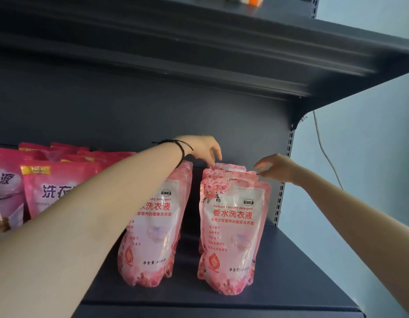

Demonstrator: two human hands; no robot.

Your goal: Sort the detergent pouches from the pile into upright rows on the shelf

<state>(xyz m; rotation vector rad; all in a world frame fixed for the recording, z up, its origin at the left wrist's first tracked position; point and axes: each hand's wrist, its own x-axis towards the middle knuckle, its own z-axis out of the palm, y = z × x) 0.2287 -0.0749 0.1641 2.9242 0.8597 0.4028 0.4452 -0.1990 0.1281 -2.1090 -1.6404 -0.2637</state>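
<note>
Pink rear pouch (231,167) meets the left hand (204,148), grip unclear; right hand (277,167), grip apart, just beside.

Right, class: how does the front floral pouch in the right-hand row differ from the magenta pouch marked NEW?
The floral pouch is pale pink with red lettering; the magenta pouch is darker, lettered purple. The floral pouch shows whole; an arm covers part of the magenta pouch. Both stand upright.

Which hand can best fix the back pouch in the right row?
Probably the left hand: its fingertips are down on the top edge of the back pouch. The right hand hovers with loose fingers beside the pouch's corner, and contact there is unclear.
</note>
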